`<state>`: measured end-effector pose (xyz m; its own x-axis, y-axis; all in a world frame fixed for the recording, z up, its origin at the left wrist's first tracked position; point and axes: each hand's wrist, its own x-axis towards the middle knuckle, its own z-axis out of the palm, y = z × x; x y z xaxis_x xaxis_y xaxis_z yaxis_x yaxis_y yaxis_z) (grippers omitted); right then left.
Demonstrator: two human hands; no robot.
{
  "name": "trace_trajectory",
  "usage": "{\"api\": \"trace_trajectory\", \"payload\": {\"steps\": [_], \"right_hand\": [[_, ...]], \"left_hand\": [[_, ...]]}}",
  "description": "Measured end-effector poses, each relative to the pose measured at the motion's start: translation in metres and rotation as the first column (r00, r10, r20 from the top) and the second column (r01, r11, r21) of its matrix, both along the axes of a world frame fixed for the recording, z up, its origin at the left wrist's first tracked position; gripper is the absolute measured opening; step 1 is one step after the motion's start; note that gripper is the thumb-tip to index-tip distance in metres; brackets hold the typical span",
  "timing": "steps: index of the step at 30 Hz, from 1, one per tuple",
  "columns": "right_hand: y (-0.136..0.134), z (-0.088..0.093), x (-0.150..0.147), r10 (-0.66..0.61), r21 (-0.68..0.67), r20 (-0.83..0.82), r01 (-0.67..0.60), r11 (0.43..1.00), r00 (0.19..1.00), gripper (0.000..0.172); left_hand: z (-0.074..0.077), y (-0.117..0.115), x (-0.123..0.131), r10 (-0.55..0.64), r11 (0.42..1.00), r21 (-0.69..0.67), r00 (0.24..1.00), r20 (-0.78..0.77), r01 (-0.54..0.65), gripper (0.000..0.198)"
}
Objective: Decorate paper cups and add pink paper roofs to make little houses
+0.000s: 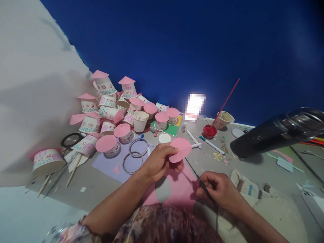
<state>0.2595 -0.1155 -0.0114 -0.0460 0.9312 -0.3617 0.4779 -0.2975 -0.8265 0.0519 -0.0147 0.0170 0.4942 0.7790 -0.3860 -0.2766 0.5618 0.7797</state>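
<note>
Left hand (pixel 162 162) pinches a pink disc (pixel 181 148), thumb on top, fingers under; disc is up in the air above the table, over the far end of a pink sheet (pixel 181 189). Right hand (pixel 216 189) has thumb and fingers closed round a thin dark tool (pixel 201 182), tip just beside the disc's lower edge. From where I stand, can't tell if tip and disc touch, or what the tool is.

Progress: looks well along. Big heap of drawn-on cups (pixel 105 87) at left, many with pink paper roofs, some cone-shaped. Pink sheet has round holes, so discs seem to be cut out already. The one in hand looks cut to shape, with a line across it, slit or crease, unclear; it isn't on any cup.

Left over, by the look of it: this disc, plus a stack of plain cups (pixel 140 123) beside the heap, no roofs, no drawing I can see. Tape rings (pixel 123 164) lie on a purple sheet (pixel 104 162); paper scraps (pixel 217 156) litter the right.
</note>
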Motion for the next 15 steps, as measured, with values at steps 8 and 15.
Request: {"api": "trace_trajectory", "payload": {"steps": [8,15], "right_hand": [[-0.006,-0.016,0.040,-0.034,0.112,0.660,-0.054,0.992,0.751,0.024],[0.001,-0.027,0.054,0.056,0.067,0.782,-0.174,0.983,0.621,0.022]], "left_hand": [[0.001,-0.005,-0.002,0.094,0.985,0.157,0.989,-0.111,-0.076,0.028],[0.005,-0.009,-0.008,0.071,0.969,0.246,0.974,-0.217,-0.016,0.030]]}}
